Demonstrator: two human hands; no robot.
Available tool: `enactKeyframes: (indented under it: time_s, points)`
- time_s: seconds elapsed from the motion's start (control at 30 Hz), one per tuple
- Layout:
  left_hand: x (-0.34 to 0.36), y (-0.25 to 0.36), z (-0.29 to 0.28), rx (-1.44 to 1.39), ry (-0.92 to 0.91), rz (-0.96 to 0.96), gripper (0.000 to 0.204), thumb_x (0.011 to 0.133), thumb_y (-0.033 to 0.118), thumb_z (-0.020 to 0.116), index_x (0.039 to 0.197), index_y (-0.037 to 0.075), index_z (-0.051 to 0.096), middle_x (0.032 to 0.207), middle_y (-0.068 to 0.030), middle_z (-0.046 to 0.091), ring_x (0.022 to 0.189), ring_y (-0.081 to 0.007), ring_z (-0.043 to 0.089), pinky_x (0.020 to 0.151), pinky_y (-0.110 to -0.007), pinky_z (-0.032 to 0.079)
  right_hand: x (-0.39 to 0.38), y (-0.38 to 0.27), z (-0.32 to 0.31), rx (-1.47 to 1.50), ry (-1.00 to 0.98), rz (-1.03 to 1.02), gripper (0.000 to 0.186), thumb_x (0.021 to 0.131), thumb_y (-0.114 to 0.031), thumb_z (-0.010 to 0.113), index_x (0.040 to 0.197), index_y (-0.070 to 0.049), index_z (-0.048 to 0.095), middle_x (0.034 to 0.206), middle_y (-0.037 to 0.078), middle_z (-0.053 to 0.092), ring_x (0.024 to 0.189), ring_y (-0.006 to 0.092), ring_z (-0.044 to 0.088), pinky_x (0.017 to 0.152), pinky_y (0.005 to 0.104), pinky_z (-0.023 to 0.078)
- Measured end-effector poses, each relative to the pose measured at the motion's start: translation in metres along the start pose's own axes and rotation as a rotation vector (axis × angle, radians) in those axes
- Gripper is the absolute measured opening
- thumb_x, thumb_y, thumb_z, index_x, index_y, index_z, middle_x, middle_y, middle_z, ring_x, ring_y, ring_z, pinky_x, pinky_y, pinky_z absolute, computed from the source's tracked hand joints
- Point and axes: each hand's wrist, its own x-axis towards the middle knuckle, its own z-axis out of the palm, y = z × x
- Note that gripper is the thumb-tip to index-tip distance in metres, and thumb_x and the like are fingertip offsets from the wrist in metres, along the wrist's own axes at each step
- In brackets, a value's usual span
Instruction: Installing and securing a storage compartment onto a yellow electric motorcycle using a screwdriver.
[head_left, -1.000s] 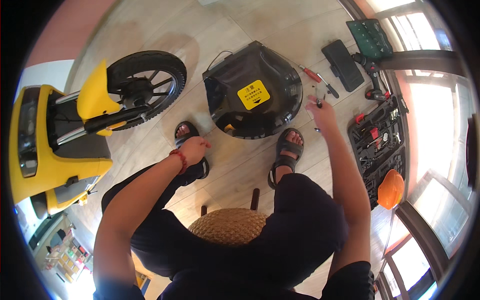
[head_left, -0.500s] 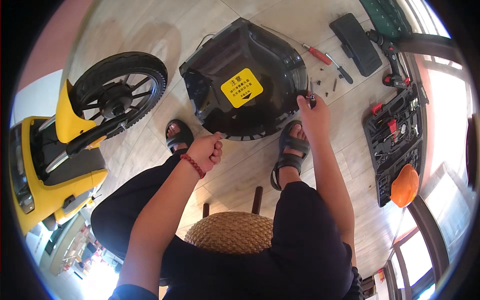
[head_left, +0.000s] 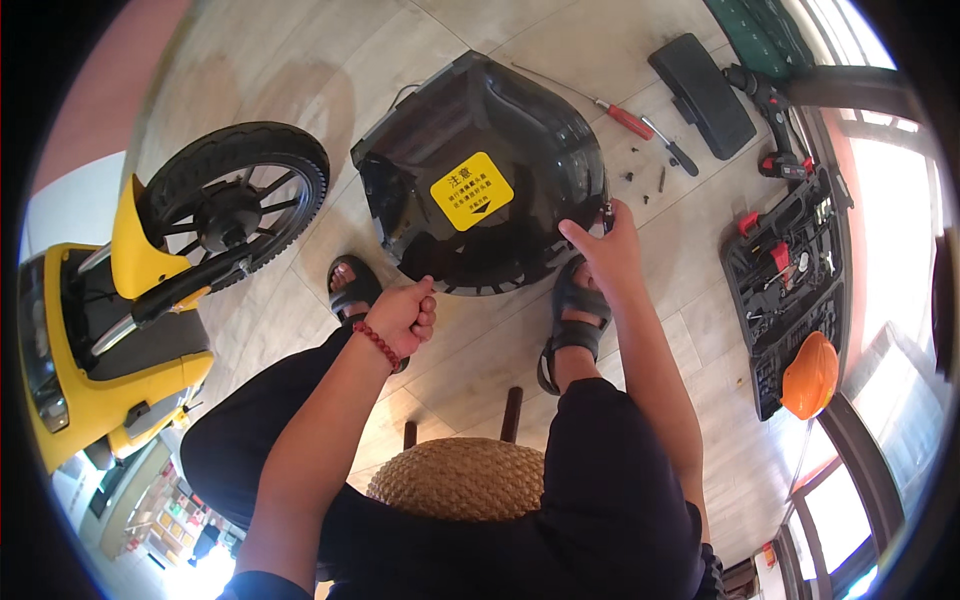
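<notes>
A glossy black plastic shell or box [head_left: 520, 125] with a yellow warning label [head_left: 472, 191] lies on the floor between and beyond my feet. My left hand [head_left: 403, 315] is closed at its near left edge, thumb and forefinger pinching the rim; the other fingers are curled in. At the near right edge, my right hand [head_left: 612, 248] is closed round a small dark tool with a metal part [head_left: 608, 214], upright against the rim. My right thumb points toward the shell. The tool's kind is too small and covered to make out.
Right of the shell lie a red-handled screwdriver [head_left: 628, 119], a dark-handled screwdriver [head_left: 682, 157], several screws [head_left: 661, 180], a black plastic piece [head_left: 703, 95], a cordless drill [head_left: 775, 115] and a toolbox [head_left: 775, 320] with an orange helmet [head_left: 809, 375]. A yellow scooter [head_left: 130, 400] stands left.
The shell and floor objects sit slightly lower and further left in the picture. My right hand has turned a little, with the thumb now lower on the shell's edge. The left hand keeps its pinch.
</notes>
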Motion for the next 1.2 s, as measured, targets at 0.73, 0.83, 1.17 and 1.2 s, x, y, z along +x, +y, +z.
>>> enactKeyframes:
  time_s: [0.73,0.83,1.17,1.2]
  points:
    - [0.036,0.107,-0.034,0.696,0.095,0.563,0.018,0.078,0.017,0.045,0.071,0.002,0.052,0.059,-0.0037,0.05,0.047,-0.0158,0.045,0.041,-0.031,0.033,0.023,0.033,0.0,0.65,-0.098,0.295,0.028,0.087,-0.028,0.059,0.107,-0.011,0.051,0.068,-0.007,0.046,0.047,0.0001,0.034,0.04,0.0162,0.028]
    - [0.045,0.095,-0.036,0.758,0.057,0.446,0.009,0.077,0.008,0.044,0.072,0.005,0.051,0.056,-0.0038,0.043,0.043,-0.0116,0.038,0.036,-0.026,0.026,0.02,0.034,-0.004,0.671,-0.14,0.313,0.028,0.088,-0.027,0.057,0.111,-0.013,0.049,0.069,-0.007,0.047,0.046,-0.0003,0.033,0.04,0.0157,0.028]
    - [0.064,0.152,-0.051,0.54,0.292,0.65,0.029,0.08,0.013,0.041,0.093,0.006,0.066,0.07,-0.0036,0.058,0.051,-0.0123,0.05,0.045,-0.026,0.04,0.01,0.034,-0.006,0.75,-0.255,0.425,0.031,0.087,-0.025,0.059,0.113,-0.015,0.045,0.067,-0.007,0.043,0.047,0.0007,0.034,0.041,0.0163,0.028]
    - [0.063,0.157,-0.046,0.539,0.292,0.649,0.029,0.08,0.013,0.041,0.093,0.006,0.066,0.07,-0.0036,0.058,0.051,-0.0123,0.05,0.045,-0.026,0.04,0.009,0.033,-0.005,0.749,-0.256,0.426,0.031,0.087,-0.025,0.059,0.113,-0.015,0.045,0.067,-0.007,0.043,0.047,0.0007,0.034,0.041,0.0163,0.028]
